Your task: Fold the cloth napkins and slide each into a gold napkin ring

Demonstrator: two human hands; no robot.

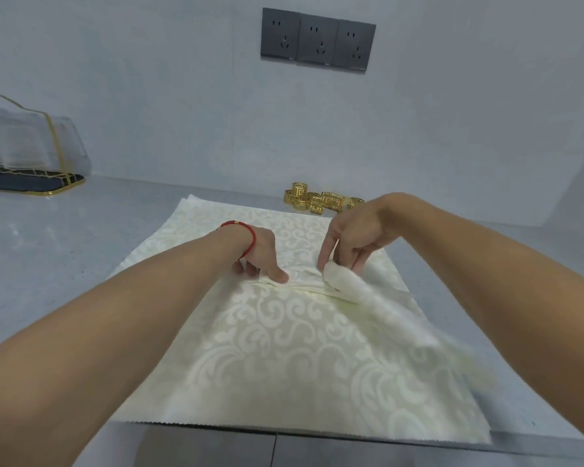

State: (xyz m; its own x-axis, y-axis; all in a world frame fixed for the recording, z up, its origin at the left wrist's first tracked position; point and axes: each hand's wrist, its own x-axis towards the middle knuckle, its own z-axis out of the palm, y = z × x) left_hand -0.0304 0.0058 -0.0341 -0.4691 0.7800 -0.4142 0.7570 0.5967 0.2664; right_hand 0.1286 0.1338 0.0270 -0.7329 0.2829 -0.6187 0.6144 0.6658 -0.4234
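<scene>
The cream scroll-patterned cloth napkin (284,342) lies spread at the grey countertop's (48,251) near edge. The left hand (260,254) presses a fingertip on the central fold; the right hand (354,237) pinches a raised corner just beside it. Gold filigree napkin rings (321,199) cluster beyond, nearer the right hand.

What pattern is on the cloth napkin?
Pale cream cloth napkin with a white scroll pattern, seen in the head view.
</scene>
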